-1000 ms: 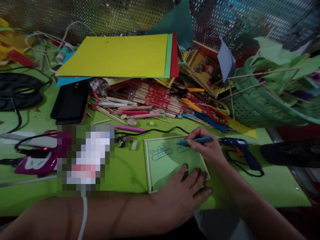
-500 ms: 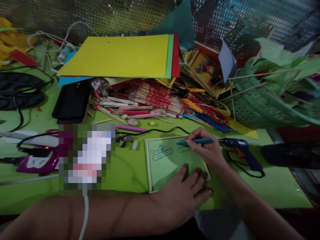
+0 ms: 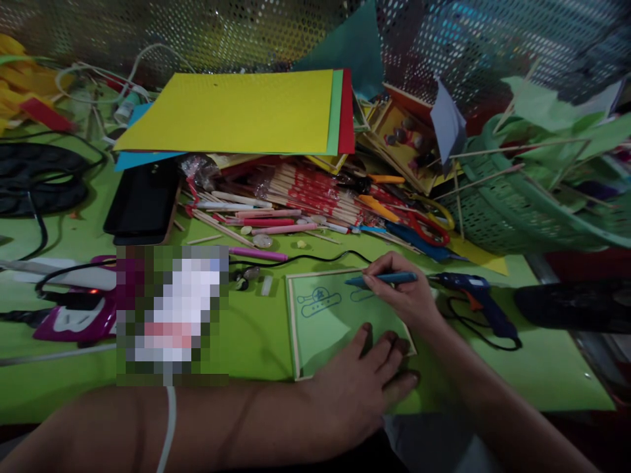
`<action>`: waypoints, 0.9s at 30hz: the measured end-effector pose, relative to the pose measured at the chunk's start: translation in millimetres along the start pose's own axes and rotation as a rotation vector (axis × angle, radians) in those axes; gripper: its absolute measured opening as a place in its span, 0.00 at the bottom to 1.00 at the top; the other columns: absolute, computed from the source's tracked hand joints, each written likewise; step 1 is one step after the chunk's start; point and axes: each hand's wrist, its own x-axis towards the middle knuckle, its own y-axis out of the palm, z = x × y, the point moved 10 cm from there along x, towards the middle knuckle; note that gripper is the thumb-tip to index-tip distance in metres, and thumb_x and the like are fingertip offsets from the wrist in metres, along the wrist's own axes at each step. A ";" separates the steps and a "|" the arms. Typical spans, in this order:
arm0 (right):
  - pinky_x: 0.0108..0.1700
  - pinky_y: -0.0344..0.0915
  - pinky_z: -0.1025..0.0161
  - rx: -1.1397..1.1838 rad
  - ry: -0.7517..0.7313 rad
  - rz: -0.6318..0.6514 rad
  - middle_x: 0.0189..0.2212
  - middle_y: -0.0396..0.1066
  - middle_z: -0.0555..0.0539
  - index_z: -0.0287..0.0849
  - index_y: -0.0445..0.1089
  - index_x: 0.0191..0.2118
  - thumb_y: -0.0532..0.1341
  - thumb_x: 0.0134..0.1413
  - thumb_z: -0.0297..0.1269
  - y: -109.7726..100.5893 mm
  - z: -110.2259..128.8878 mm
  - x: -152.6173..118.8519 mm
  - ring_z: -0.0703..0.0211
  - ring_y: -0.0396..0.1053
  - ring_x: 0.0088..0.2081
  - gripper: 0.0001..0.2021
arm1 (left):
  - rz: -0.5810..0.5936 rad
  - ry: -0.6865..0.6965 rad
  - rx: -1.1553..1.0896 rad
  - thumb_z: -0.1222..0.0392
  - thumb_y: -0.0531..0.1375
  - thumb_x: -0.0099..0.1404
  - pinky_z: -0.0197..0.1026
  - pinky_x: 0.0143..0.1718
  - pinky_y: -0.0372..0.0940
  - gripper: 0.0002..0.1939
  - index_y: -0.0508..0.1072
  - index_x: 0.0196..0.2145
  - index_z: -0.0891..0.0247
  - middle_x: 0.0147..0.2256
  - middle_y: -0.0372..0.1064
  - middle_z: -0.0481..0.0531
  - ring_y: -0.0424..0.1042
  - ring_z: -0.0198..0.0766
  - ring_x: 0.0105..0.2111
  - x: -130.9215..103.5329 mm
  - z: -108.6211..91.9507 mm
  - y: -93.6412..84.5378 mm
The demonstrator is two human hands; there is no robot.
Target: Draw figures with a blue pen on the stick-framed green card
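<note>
The blue marker is pinched by the closed right hand, its tip aimed leftward over the far side of the framed green card, whose near right corner is covered by the loosely spread left hand.

Papers behind framed sheet
</note>
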 end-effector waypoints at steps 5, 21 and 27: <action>0.31 0.65 0.62 -0.006 -0.008 -0.001 0.28 0.71 0.50 0.46 0.71 0.32 0.71 0.55 0.51 1.5 3.4 1.0 0.58 0.68 0.29 0.16 | 0.014 0.005 0.019 0.46 0.59 0.70 0.60 0.66 0.49 0.34 0.61 0.69 0.59 0.68 0.58 0.61 0.55 0.54 0.68 0.1 0.8 -0.7; 0.34 0.65 0.59 -0.026 -0.015 -0.103 0.29 0.71 0.49 0.46 0.71 0.31 0.70 0.56 0.41 -25.0 4.2 -12.1 0.56 0.68 0.31 0.09 | 0.000 0.014 0.021 0.48 0.57 0.71 0.60 0.65 0.51 0.31 0.61 0.68 0.61 0.68 0.59 0.61 0.56 0.53 0.67 -0.4 1.2 -4.8; 0.32 0.63 0.60 -0.062 -0.014 -0.073 0.28 0.70 0.49 0.46 0.71 0.30 0.69 0.56 0.42 -21.8 5.6 -10.1 0.57 0.66 0.29 0.09 | 0.003 0.017 0.015 0.47 0.57 0.71 0.60 0.65 0.51 0.32 0.61 0.68 0.62 0.68 0.58 0.62 0.56 0.54 0.68 -0.8 0.8 -4.7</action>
